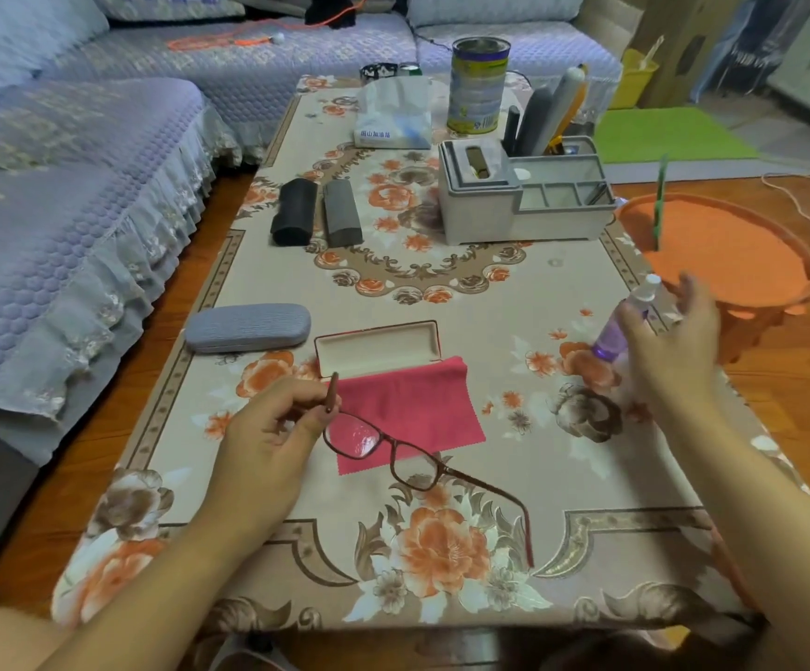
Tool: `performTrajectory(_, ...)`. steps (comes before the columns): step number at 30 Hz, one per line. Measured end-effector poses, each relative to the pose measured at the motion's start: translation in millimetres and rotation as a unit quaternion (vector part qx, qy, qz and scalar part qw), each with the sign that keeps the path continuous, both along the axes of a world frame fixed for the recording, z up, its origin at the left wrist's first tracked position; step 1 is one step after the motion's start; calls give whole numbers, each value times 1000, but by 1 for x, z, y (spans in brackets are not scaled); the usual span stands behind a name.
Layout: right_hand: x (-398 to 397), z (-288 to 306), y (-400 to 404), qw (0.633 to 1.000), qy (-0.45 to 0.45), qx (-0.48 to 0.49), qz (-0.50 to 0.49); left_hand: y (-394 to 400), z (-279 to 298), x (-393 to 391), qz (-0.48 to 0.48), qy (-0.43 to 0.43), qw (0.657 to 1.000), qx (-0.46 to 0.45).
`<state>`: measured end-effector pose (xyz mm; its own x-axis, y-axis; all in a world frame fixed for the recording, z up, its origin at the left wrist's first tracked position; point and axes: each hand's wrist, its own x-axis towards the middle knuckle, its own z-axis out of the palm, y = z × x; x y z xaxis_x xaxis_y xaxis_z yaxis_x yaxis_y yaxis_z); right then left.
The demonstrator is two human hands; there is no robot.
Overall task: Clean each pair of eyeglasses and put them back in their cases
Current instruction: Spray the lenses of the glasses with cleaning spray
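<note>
My left hand (277,431) pinches one temple of the dark red eyeglasses (393,450) and holds them unfolded above the table. Under them lies a pink cleaning cloth (422,404). Just behind the cloth sits an open red case (377,346) with a cream lining. A shut grey case (248,327) lies to its left. Two dark cases (315,213) lie farther back. My right hand (674,331) hovers with spread fingers by a purple spray bottle (623,326) at the table's right edge; whether it touches the bottle is unclear.
A grey organizer (514,196) with pens, a tin can (478,84) and a tissue pack (393,118) stand at the back of the floral tablecloth (441,549). An orange stool (722,249) stands to the right, a sofa (78,186) to the left.
</note>
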<state>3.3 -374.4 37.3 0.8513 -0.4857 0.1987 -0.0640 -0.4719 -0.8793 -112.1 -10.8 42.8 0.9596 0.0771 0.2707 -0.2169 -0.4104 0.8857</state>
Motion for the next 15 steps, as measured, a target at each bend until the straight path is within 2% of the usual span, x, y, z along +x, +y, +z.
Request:
performTrajectory(2,-13,7,10,988,-119,-68,-64,0,-1,-2,6,0,1000,-7)
performTrajectory(3,-19,10,19,980,-163,-104,-39,0,-1,-2,8,1,1000,-14)
performTrajectory(4,-24,11,28,971,-187,-143,32,-1,-1,-3,9,2,1000,-21)
performTrajectory(5,-29,9,37,955,-184,-183,145,-1,0,-3,8,1,1000,-26)
performTrajectory(6,-34,5,47,924,-158,-223,267,-1,0,-2,6,0,1000,-28)
performTrajectory(8,-42,-10,62,830,-65,-299,466,0,-1,-1,-3,-2,1000,-27)
performTrajectory(9,-45,-19,69,793,-34,-330,511,1,-1,0,-10,-4,1000,-25)
performTrajectory(10,-47,-28,75,773,-27,-359,522,1,-1,0,-17,-6,1000,-22)
performTrajectory(11,-47,-35,79,769,-34,-381,513,1,-1,0,-23,-8,1000,-18)
performTrajectory(15,-39,-40,83,773,-65,-405,484,0,-1,-2,-35,-9,999,-7)
